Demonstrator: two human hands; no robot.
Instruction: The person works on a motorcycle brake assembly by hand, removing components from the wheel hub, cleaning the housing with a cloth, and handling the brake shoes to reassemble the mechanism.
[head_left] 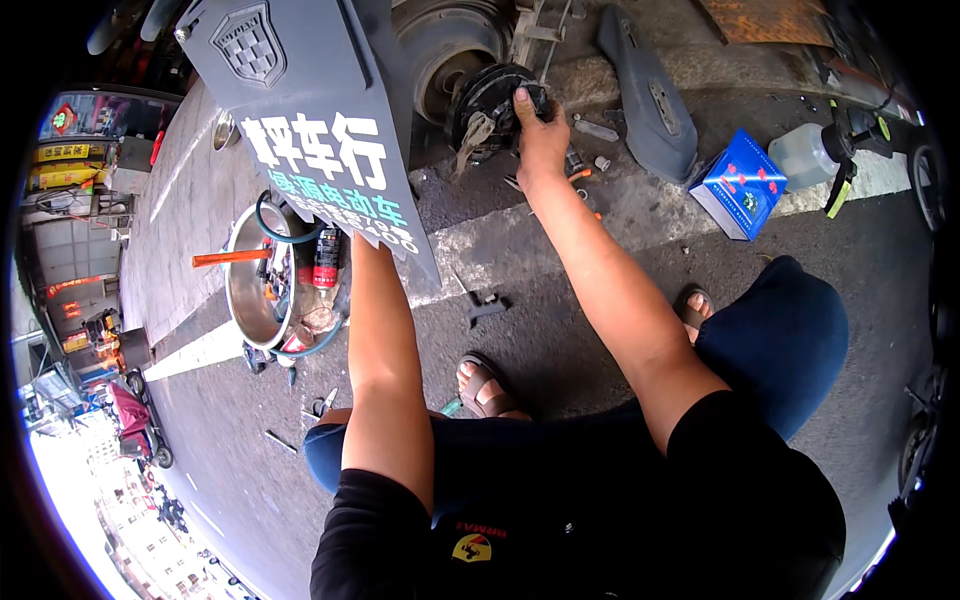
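Observation:
My right hand [540, 135] grips a dirty black round hub part [478, 105] in front of a dark wheel [430, 50], its thumb on the part's edge. A grimy bracket hangs from the part's lower left. My left forearm [378, 340] reaches up under a grey mudguard [300, 80] with white and blue lettering, which hides my left hand. Small loose parts and orange-handled tools [581, 174] lie on the pavement beside my right hand.
At left, a steel basin [243, 310] holds tools, beside a spray can [326, 262]. A black tool [487, 310] lies centrally. At right are a long grey panel [655, 120], a blue box [737, 185] and a pump bottle [800, 160]. Parked scooters [140, 420] stand far left.

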